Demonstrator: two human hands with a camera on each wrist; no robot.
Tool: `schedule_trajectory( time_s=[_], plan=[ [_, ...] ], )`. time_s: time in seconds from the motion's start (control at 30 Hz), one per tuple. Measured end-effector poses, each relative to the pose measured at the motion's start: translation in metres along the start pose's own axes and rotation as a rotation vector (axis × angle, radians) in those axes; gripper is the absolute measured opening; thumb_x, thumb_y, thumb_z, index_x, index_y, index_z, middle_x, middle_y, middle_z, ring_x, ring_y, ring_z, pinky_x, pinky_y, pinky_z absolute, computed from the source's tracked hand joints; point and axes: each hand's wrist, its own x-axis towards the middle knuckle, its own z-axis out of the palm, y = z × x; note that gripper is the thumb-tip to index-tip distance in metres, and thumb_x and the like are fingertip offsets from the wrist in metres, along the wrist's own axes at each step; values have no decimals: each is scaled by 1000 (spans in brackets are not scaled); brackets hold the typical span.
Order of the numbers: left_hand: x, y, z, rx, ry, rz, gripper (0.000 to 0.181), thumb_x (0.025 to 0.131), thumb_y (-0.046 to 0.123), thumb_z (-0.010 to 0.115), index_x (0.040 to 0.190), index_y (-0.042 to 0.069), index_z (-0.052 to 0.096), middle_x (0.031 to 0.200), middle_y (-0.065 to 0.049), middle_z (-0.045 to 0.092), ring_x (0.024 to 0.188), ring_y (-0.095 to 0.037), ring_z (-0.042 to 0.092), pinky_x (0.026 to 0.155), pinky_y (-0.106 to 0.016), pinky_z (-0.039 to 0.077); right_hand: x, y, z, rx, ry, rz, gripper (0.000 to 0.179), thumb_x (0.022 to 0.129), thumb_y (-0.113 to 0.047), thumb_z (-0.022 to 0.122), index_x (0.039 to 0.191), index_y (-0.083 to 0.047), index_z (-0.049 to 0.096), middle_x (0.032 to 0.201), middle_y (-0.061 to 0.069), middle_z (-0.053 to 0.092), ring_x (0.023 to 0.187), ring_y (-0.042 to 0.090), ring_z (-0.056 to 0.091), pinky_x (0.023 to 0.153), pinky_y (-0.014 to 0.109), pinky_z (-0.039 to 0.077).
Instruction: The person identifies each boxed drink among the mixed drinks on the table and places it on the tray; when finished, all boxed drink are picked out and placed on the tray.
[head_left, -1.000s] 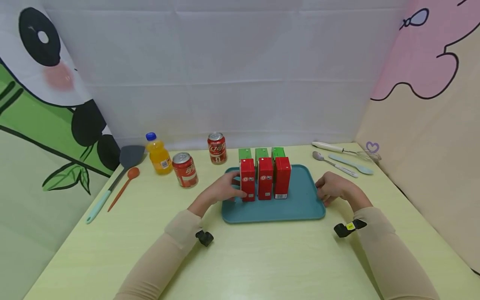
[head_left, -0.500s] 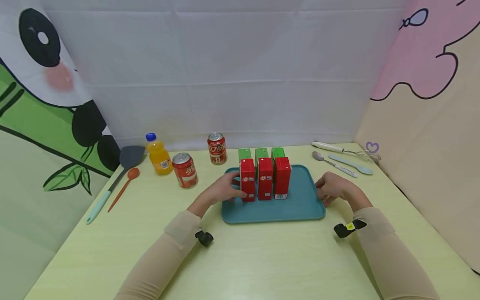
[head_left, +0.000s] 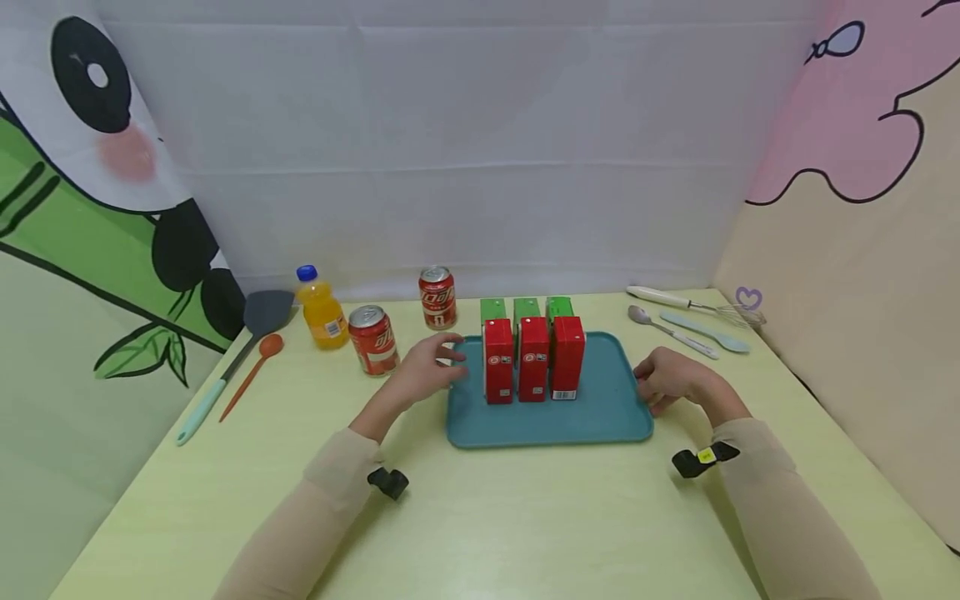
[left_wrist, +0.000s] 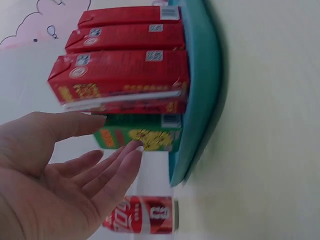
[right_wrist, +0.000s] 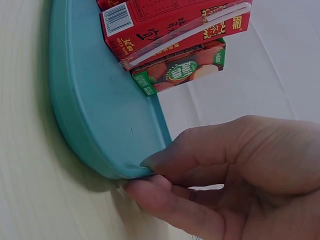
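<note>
A blue-green tray (head_left: 607,400) lies on the table with three red drink cartons (head_left: 533,362) upright in a front row. Behind them stand three green drink cartons (head_left: 558,307), partly hidden. My left hand (head_left: 426,368) hovers at the tray's left edge, apart from the leftmost red carton. In the left wrist view, that left hand (left_wrist: 75,170) has spread fingers and holds nothing. On the right side, my right hand (head_left: 671,379) pinches the tray rim. The right wrist view shows the right hand's thumb (right_wrist: 185,150) over the rim and fingers beneath.
Two red soda cans (head_left: 374,342) and an orange juice bottle (head_left: 322,312) stand to the left, beside a spatula (head_left: 266,312) and an orange spoon (head_left: 258,358). At the back right lie a whisk (head_left: 667,296), a metal spoon (head_left: 660,325) and a pale blue utensil (head_left: 705,332).
My left hand has let go of the leftmost red carton and moved left, away from it. The right hand stays at the tray rim. The view has shifted slightly.
</note>
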Motion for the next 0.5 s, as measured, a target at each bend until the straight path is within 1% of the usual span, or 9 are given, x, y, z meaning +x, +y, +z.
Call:
schedule_trajectory(
  time_s=[0.07,0.13,0.23,0.3,0.37,0.4,0.5],
  plan=[
    [-5,1,-7,18,54,29,53,95,12,68,143,6,47,128,-20,63,109,-32,65,82,-39,59,0,1,0,-15,4,-3,50,87,6,60,131,26,46,119,31,60,88,25,65,72,42,61],
    [-11,-2,-12,44,93,49,50,96,14,67,142,7,49,129,-20,63,109,-33,65,84,-40,58,-2,2,0,-47,10,-1,50,88,4,60,130,27,46,114,30,63,86,26,67,71,42,61],
    [-20,-9,-16,101,126,68,48,97,14,66,141,6,49,130,-20,62,112,-35,64,88,-43,57,-8,-1,-2,-114,38,7,51,91,0,60,129,29,43,111,33,64,86,30,70,71,42,61],
    [-23,-13,-18,145,144,84,47,97,15,65,141,6,49,131,-21,61,114,-35,63,91,-44,55,-12,-4,-5,-176,75,-5,53,93,-2,59,132,28,41,112,36,63,87,32,69,70,42,61],
    [-25,-14,-19,182,168,110,48,97,16,66,141,5,49,132,-21,61,117,-36,61,94,-47,53,-15,-9,-7,-254,135,-49,53,94,-4,58,134,27,40,114,37,61,84,34,69,68,41,60],
    [-26,-14,-19,197,180,120,48,97,17,66,141,5,49,132,-21,60,118,-36,60,96,-48,52,-16,-11,-8,-310,170,-85,53,94,-5,57,134,25,41,114,37,61,85,34,69,69,42,60],
    [-26,-13,-17,228,206,151,49,97,22,66,141,4,50,133,-20,59,121,-37,58,99,-51,49,-17,-15,-6,-440,283,-197,53,96,-8,56,137,21,42,117,37,59,95,43,66,79,50,56]
  ],
)
